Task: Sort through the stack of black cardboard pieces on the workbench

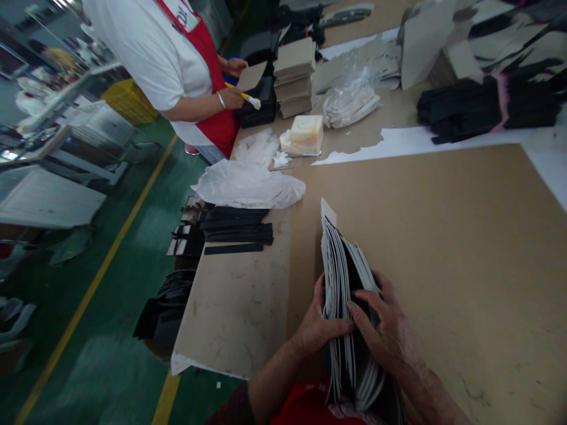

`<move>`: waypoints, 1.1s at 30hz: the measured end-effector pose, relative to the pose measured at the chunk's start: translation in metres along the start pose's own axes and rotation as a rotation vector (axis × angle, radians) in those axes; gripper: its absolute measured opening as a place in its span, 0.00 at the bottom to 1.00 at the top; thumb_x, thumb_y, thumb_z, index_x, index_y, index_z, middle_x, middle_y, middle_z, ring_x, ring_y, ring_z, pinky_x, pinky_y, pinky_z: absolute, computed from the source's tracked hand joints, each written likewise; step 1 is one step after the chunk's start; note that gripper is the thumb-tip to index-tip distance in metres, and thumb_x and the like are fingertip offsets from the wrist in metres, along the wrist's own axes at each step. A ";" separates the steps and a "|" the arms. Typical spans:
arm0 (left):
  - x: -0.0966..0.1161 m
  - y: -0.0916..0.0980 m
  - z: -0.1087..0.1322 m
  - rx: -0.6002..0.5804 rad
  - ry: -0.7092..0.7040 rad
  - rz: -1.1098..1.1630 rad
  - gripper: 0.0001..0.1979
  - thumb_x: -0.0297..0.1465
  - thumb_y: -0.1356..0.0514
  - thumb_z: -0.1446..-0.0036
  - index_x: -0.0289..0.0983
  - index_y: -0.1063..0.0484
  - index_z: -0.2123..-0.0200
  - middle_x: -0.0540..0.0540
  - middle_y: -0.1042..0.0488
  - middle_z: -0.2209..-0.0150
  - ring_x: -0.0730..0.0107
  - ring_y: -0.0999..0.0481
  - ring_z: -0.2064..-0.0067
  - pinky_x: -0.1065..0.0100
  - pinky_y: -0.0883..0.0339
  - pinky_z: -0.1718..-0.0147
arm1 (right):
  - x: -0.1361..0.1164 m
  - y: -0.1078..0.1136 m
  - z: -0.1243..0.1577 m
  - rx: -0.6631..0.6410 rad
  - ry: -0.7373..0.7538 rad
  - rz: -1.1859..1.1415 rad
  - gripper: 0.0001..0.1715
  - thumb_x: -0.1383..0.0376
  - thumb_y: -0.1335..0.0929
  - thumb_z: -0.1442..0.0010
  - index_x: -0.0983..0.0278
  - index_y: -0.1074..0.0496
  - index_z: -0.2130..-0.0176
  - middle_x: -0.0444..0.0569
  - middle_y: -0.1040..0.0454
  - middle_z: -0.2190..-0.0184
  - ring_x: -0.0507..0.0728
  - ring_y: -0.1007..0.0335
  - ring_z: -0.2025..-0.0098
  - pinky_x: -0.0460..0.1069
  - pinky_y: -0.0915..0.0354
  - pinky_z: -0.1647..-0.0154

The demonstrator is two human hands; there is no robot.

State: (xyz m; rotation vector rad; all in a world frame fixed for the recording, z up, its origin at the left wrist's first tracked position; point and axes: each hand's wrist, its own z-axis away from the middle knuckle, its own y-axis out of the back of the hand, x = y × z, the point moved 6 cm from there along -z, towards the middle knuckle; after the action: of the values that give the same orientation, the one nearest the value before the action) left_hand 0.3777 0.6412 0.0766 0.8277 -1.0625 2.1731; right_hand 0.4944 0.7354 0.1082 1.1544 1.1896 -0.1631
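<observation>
A thick stack of thin black-and-white sheets (339, 283) stands on edge on the tabletop, close to my body. My left hand (321, 321) grips its left side, thumb across the near edges. My right hand (383, 319) wraps the right side, with its thumb and index finger at a gap where a black face shows between the sheets. A small pale tab sticks up at the far end of the stack. The lower end is partly hidden by my hands and reaches down to my red apron.
Black strips (237, 227) lie at the table's left side, beside a crumpled plastic bag (250, 183). Behind are a yellowish block (303, 134), stacked boards (295, 77) and a tied black bundle (469, 109). A co-worker (177, 71) holds a brush (250, 100) and a board.
</observation>
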 end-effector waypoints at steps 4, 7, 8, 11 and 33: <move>0.000 0.001 0.000 -0.001 -0.004 -0.015 0.59 0.33 0.22 0.61 0.42 0.52 0.31 0.37 0.32 0.36 0.42 0.33 0.34 0.43 0.41 0.34 | -0.001 0.001 0.001 0.012 0.015 0.001 0.14 0.56 0.33 0.33 0.62 0.25 0.54 0.60 0.40 0.34 0.69 0.36 0.35 0.67 0.30 0.40; 0.000 0.001 0.000 -0.018 -0.002 0.005 0.58 0.33 0.22 0.60 0.43 0.52 0.31 0.38 0.31 0.36 0.43 0.32 0.34 0.43 0.40 0.34 | 0.001 0.001 0.001 -0.002 0.006 0.027 0.16 0.57 0.34 0.33 0.62 0.26 0.50 0.61 0.40 0.34 0.70 0.35 0.35 0.68 0.30 0.40; 0.000 0.001 0.000 -0.021 -0.002 0.013 0.58 0.33 0.22 0.60 0.44 0.52 0.31 0.38 0.32 0.36 0.43 0.33 0.34 0.43 0.40 0.34 | 0.001 0.002 0.001 -0.009 0.007 0.034 0.18 0.58 0.35 0.32 0.62 0.27 0.46 0.61 0.40 0.34 0.70 0.36 0.35 0.68 0.30 0.39; 0.001 0.000 0.000 -0.026 -0.004 0.016 0.59 0.32 0.22 0.60 0.43 0.52 0.31 0.38 0.33 0.34 0.43 0.34 0.33 0.44 0.42 0.34 | 0.000 0.004 0.003 -0.010 0.051 0.028 0.24 0.64 0.38 0.32 0.61 0.31 0.38 0.59 0.45 0.30 0.69 0.42 0.30 0.68 0.31 0.38; 0.001 0.003 0.002 -0.015 0.015 0.082 0.55 0.34 0.23 0.60 0.44 0.48 0.32 0.41 0.27 0.39 0.43 0.30 0.36 0.44 0.39 0.36 | -0.009 -0.004 -0.001 -0.028 0.029 0.036 0.15 0.54 0.33 0.32 0.61 0.23 0.59 0.56 0.45 0.29 0.70 0.41 0.31 0.70 0.35 0.35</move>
State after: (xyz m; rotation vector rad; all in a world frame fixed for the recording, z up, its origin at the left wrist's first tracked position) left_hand 0.3756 0.6383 0.0772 0.7724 -1.1216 2.2326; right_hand 0.4874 0.7309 0.1131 1.1566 1.1920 -0.1027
